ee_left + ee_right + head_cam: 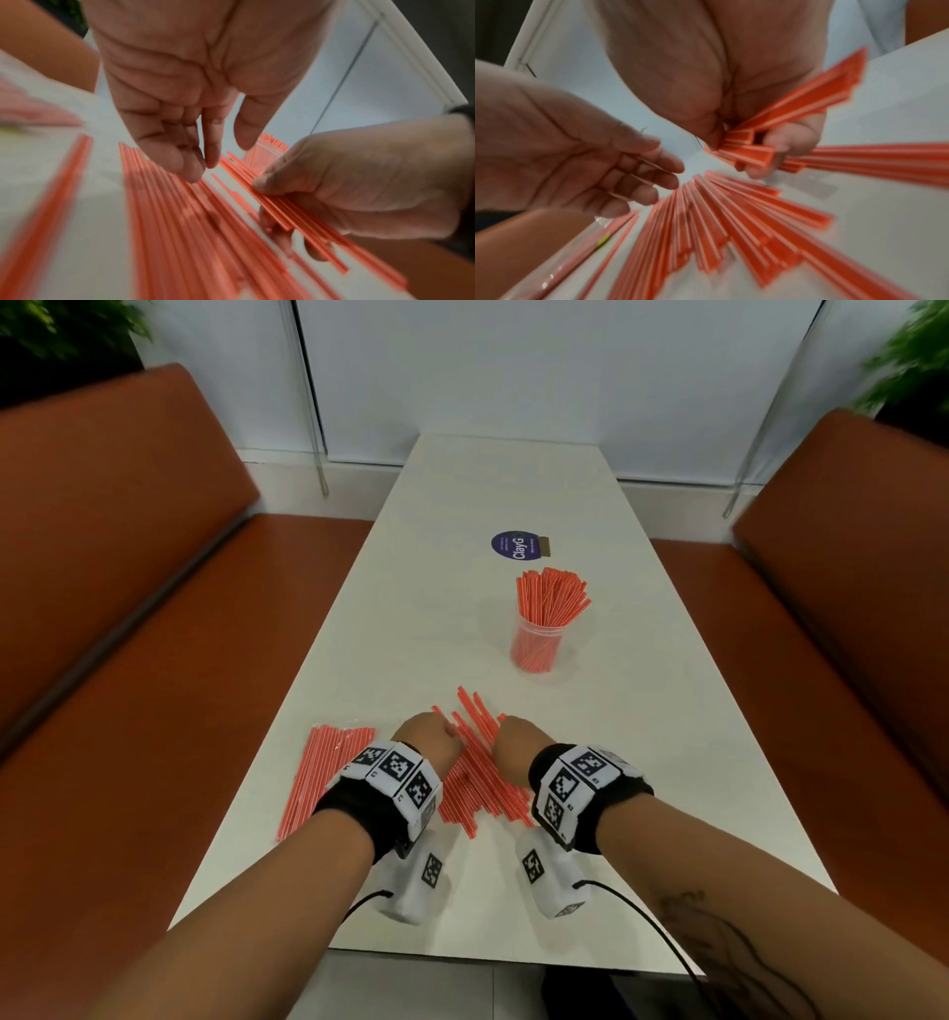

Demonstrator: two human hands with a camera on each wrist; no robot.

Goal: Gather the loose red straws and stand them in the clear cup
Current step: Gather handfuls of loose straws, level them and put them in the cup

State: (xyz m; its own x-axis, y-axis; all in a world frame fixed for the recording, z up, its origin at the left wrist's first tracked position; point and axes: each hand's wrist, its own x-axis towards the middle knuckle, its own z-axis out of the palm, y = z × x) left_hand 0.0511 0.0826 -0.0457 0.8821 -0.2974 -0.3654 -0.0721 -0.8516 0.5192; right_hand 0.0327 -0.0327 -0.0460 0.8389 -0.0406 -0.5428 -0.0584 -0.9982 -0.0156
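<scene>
While both hands sit low over the white surface point(513, 469) in the head view, the loose red straws point(475, 778) lie fanned directly between and under them. Left hand point(429, 737) is at the pile's 9 o'clock edge, right hand point(513, 747) at its 3 o'clock edge; fingers hidden from this angle. Clear cup point(534, 644) stands upright at 1 o'clock from the pile, well apart, already packed with red straws. A wrapped bundle of straws point(323, 773) lies flat at 9 o'clock of the left hand. Round purple sticker point(513, 545) sits past the cup at 12 o'clock.

Left wrist view: left hand point(195, 85) is relaxed, fingers extended downward, fingertips point(190, 172) just above or barely touching the loose red straws point(180, 223); nothing grasped. Right hand point(359, 182) at 3 o'clock is curled round a small batch of straws, thumb on top, lifted slightly off the surface point(51, 203). Cup only partly visible behind, blurred.

Right wrist view: right hand point(731, 91) grips a batch of straws, ends sticking out toward 2 o'clock and past the fingers point(790, 142). Left hand point(577, 158) at 9 o'clock, palm showing, fingers straight, holding nothing. Loose red straws point(718, 223) spread from 4 to 7 o'clock below both hands. Wrapped bundle point(582, 249) at 7 o'clock, blurred.
</scene>
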